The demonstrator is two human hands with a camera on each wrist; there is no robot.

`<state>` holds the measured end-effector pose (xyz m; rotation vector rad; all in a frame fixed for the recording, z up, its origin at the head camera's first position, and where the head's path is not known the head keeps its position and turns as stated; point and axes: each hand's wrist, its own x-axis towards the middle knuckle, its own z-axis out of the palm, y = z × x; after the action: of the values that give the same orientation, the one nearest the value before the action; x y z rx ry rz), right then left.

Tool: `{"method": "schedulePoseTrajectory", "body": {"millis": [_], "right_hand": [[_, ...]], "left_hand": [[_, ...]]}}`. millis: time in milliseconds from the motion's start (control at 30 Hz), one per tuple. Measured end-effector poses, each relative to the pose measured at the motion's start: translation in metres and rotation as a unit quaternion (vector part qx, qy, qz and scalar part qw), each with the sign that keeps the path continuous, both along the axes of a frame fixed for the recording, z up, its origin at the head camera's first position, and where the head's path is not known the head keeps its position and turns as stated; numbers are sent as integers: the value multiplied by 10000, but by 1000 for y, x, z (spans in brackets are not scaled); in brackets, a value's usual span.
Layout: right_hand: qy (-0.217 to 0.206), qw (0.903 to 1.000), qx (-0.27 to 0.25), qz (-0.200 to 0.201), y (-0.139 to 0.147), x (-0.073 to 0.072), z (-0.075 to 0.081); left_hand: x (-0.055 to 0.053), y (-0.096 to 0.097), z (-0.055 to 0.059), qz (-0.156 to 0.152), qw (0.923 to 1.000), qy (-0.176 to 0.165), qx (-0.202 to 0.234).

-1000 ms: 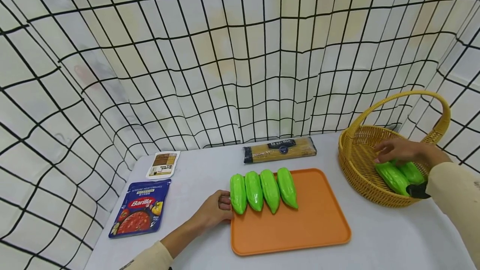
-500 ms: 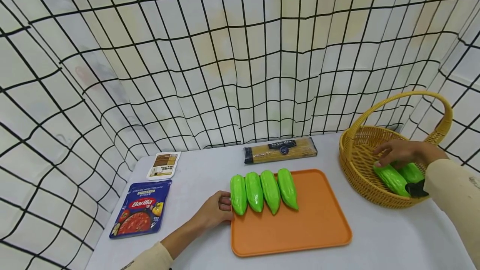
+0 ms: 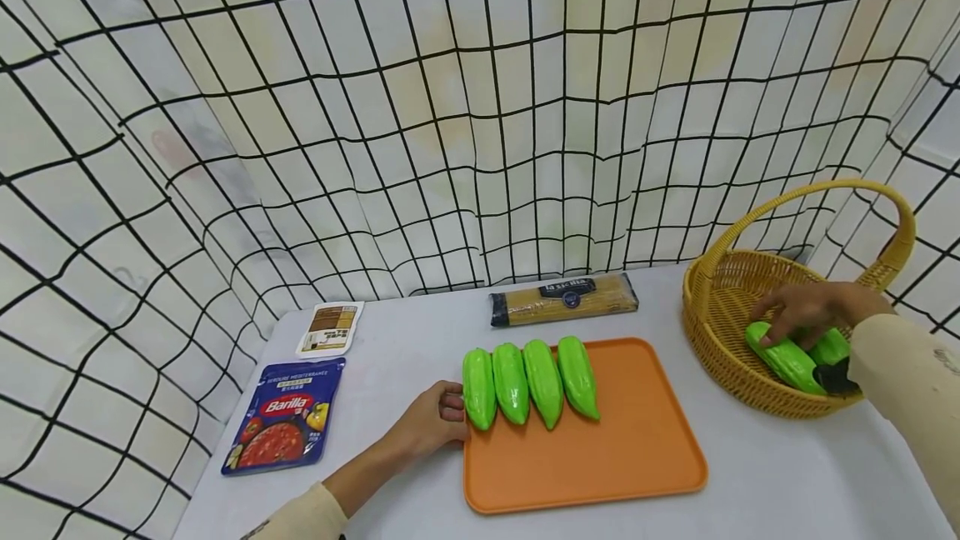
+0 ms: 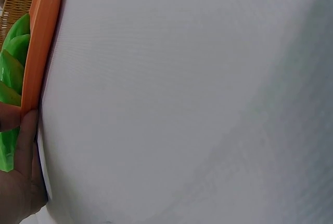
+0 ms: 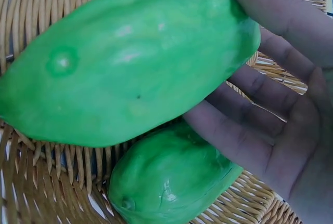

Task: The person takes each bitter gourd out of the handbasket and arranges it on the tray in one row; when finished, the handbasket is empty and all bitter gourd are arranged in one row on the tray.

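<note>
My left hand [image 3: 433, 422] pinches the left rim of an orange tray [image 3: 585, 461]. In the left wrist view its thumb lies over the tray's edge [image 4: 42, 42] and the other fingers are outside. Several green gourds [image 3: 512, 384], long and pointed, lie side by side along the tray's back left part. Inside the wicker basket [image 3: 705, 344] at the right, my right hand [image 3: 813, 307] holds one end of a green gourd [image 5: 119, 68], thumb on one side and fingers on the other. Below it lies another green gourd [image 5: 169, 174].
A pack of spaghetti [image 3: 566, 300] lies behind the tray. At the left are a blue Barilla pouch [image 3: 283, 415] and a small brown-and-white packet [image 3: 330, 329]. The basket's tall handle [image 3: 810, 187] arches over it. A black grid net [image 3: 525, 115] over white cloth encloses the table's back and sides.
My right hand has shifted slightly within the basket, its thumb now further over the end of the nearer gourd. The left hand and the gourds on the tray stay put.
</note>
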<state>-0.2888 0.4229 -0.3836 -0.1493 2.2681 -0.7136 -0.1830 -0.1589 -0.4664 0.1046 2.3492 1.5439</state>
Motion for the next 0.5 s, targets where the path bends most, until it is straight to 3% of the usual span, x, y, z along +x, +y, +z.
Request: {"method": "schedulePoseTrajectory", "body": {"millis": [333, 500], "right_hand": [[251, 9995, -100, 175, 0, -3, 2], [415, 9989, -201, 31, 1, -5, 4]], "left_hand": [[-1, 0, -1, 13, 9997, 91, -240], [-1, 1, 0, 27, 9996, 89, -254]]}}
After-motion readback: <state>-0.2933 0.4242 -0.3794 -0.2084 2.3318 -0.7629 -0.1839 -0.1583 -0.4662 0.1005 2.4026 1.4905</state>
